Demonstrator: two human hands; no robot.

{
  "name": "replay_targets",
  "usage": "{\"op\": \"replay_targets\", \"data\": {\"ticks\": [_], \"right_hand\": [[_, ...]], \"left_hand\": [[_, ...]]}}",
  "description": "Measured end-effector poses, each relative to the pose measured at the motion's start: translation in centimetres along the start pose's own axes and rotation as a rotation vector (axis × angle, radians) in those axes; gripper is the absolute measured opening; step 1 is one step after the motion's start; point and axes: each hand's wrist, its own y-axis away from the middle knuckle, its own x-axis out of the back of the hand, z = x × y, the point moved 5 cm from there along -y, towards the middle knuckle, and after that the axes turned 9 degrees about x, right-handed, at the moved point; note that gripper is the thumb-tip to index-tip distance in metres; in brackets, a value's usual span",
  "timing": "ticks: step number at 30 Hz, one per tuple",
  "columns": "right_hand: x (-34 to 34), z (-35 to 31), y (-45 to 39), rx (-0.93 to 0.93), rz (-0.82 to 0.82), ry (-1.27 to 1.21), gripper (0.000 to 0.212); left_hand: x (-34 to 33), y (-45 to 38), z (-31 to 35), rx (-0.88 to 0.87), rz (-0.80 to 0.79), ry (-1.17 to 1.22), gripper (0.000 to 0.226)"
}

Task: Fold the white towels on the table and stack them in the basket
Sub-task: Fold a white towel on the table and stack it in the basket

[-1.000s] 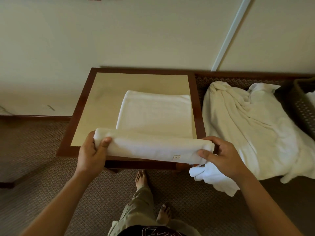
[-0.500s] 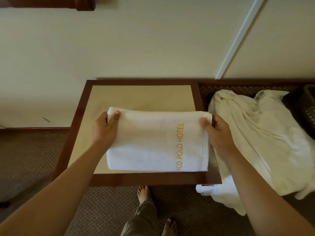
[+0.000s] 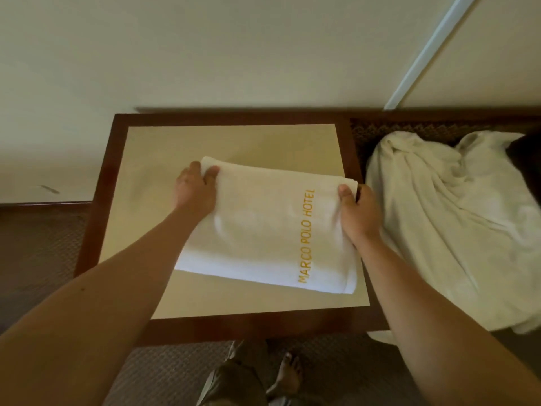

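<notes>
1. nearest the camera, a bare foot (image 3: 288, 373) and a trouser leg stand on patterned carpet (image 3: 41, 253), just short of the table's near edge.
2. the table (image 3: 234, 329) has a dark wooden frame round a pale top, and the folded towel (image 3: 263, 230) lies flat on that top, slightly skewed, its near right corner close to the frame.
3. the towel is a neat rectangle of several layers, with "marco polo hotel" in gold letters running along its right end.
4. the left hand (image 3: 194, 190) grips the far left corner, fingers curled over the edge and clamped on the cloth.
5. the right hand (image 3: 358, 212) pinches the far right corner, thumb on top and the other fingers tucked under the layers.
6. to the right of the table, touching none of the folded piece, a heap of unfolded towels (image 3: 450, 230) lies crumpled; how many are in it i cannot tell.
7. behind everything a plain wall (image 3: 234, 54) rises, with a pale strip (image 3: 427, 51) running up it at the right.
8. progress, as a judgement: this one towel looks folded or one fold short of done, but it is not yet stacked, and the basket is not visible in this view.
9. the heap remains to be folded, so most of the job seems left.
</notes>
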Motion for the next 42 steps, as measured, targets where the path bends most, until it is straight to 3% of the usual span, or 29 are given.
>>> {"op": "replay_targets", "data": {"ticks": [3, 6, 8, 9, 11, 13, 14, 17, 19, 21, 24, 29, 34, 39, 42], "right_hand": [[0.7, 0.2, 2.2, -0.065, 0.042, -0.031, 0.033], [2.4, 0.6, 6.3, -0.163, 0.077, -0.082, 0.036], [3.8, 0.8, 9.9, -0.234, 0.074, -0.139, 0.034], [4.3, 1.0, 12.0, -0.276, 0.060, -0.179, 0.032], [4.9, 1.7, 16.1, -0.372, -0.017, -0.247, 0.027], [4.8, 2.2, 19.7, -0.498, -0.180, -0.294, 0.023], [4.9, 2.2, 21.1, -0.535, -0.293, -0.266, 0.022], [6.4, 1.2, 22.2, -0.378, -0.606, 0.163, 0.036], [7.2, -0.1, 20.7, -0.209, -0.579, 0.336, 0.047], [6.9, -1.8, 18.4, -0.087, -0.497, 0.292, 0.046], [4.3, -3.0, 16.4, -0.051, -0.581, 0.187, 0.051], [2.2, -2.4, 16.7, -0.056, -0.513, 0.064, 0.050], [2.6, -1.0, 18.0, -0.015, -0.353, 0.146, 0.045], [2.4, -0.6, 17.6, -0.148, -0.500, 0.245, 0.044], [2.2, -1.6, 16.0, -0.119, -0.543, 0.225, 0.037]], "left_hand": [[1.5, 1.6, -0.3, -0.041, 0.090, 0.019, 0.037], [3.3, 8.1, -1.7, -0.139, 0.323, 0.052, 0.033], [3.5, 13.2, -3.2, -0.136, 0.359, 0.168, 0.033], [3.1, 15.4, -4.4, -0.065, 0.303, 0.268, 0.033], [1.0, 18.8, -7.5, 0.245, 0.084, 0.468, 0.032], [-0.9, 21.4, -10.2, 0.490, -0.103, 0.543, 0.031], [-1.3, 22.2, -10.9, 0.524, -0.149, 0.536, 0.030], [-0.6, 23.1, -10.9, 0.498, -0.157, 0.509, 0.033], [-0.5, 22.9, -10.3, 0.487, -0.204, 0.496, 0.047], [-0.4, 22.6, -9.8, 0.495, -0.278, 0.481, 0.055], [-0.8, 22.3, -9.2, 0.510, -0.334, 0.452, 0.050], [-1.2, 22.4, -7.9, 0.520, -0.276, 0.533, 0.050], [-1.1, 23.5, -8.0, 0.352, -0.098, 0.365, 0.043], [-1.6, 23.4, -8.4, 0.357, -0.086, 0.276, 0.051], [-1.2, 21.7, -7.8, 0.389, -0.103, 0.261, 0.050]]}}
